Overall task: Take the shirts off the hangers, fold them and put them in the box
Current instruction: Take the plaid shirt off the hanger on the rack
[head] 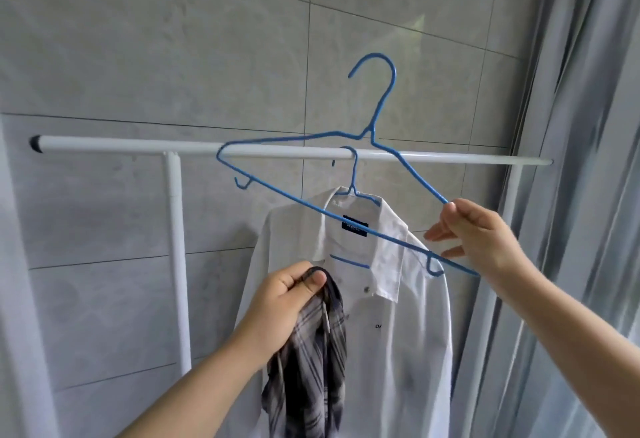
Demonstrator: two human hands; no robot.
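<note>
Left hand (284,295) grips dark plaid cotton shirt (308,361), lower centre | right hand (474,233) pinches bare blue wire hanger's (311,202) right end, long axis tilted, hook above white metal rail (138,146)

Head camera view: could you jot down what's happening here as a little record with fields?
left hand: grips the plaid shirt, which hangs down bunched
right hand: pinches one end of the empty blue hanger, held tilted in front of the rail
rail: white, horizontal
white shirt: on a second blue hanger hooked over the rail
box: not in view
</note>
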